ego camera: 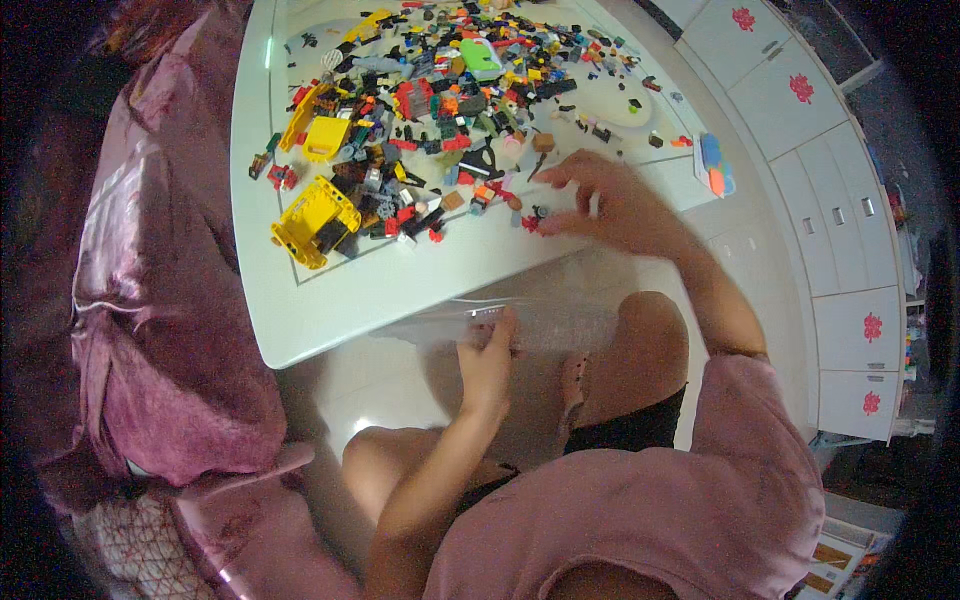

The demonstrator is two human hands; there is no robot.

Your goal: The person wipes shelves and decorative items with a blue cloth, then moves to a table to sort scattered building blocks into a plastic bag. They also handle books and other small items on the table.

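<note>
My left hand (487, 349) is below the table's front edge, gripping a transparent plastic container or bag (555, 322); its exact form is hard to tell. Over the near right part of the white table (360, 315) hovers my right hand (611, 202), slightly blurred, its thumb and fingers apart and nothing visible between them. Close to my right thumb lies a small dark red toy piece (529, 223). A thin dark piece (537, 166) is beside the fingertips. Many loose building bricks (450, 105) of mixed colours are spread across the tabletop.
Larger yellow toy parts (319, 217) lie at the left near the table edge. A green and white piece (480, 58) rests among the bricks. A pink-covered seat (180, 397) stands at the left, white cabinets (855, 210) at the right. My knees are under the table edge.
</note>
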